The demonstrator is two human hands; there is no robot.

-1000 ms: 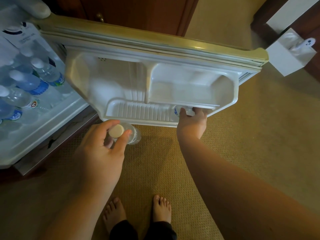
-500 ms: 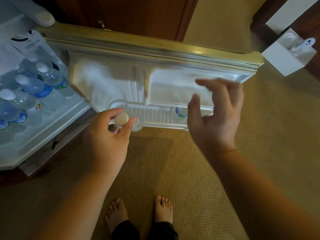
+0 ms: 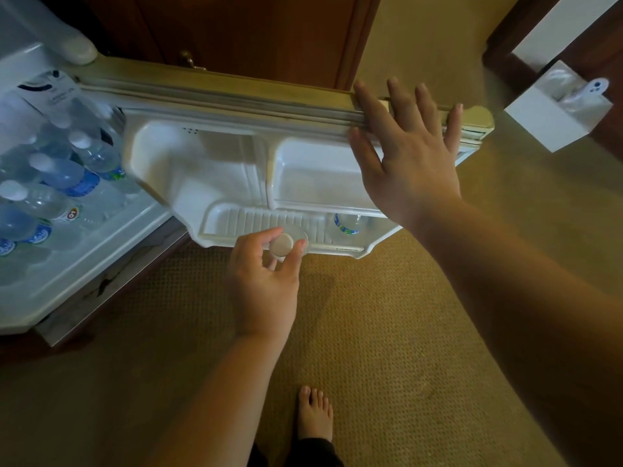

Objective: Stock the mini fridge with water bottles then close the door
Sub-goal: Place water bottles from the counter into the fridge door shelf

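The mini fridge door [image 3: 236,96] stands open, its white inner shelves facing me. My left hand [image 3: 266,281] pinches the cream cap of a water bottle [image 3: 282,245] that stands in the door's bottom shelf [image 3: 256,220]. A second bottle [image 3: 349,224] with a blue label stands further right in the same shelf. My right hand [image 3: 408,153] is spread with straight fingers, its fingertips on the door's top edge near the free corner. Several water bottles [image 3: 67,176] lie stacked inside the fridge [image 3: 77,264] at the left.
A white bin [image 3: 553,112] lined with a plastic bag stands on the carpet at the right. Dark wooden cabinet doors [image 3: 253,32] rise behind the fridge door. My bare foot [image 3: 315,412] is on the tan carpet below.
My left hand has carried its bottle up and right into the door's bottom shelf. My right hand let go of the other bottle and rose to the door's top edge.
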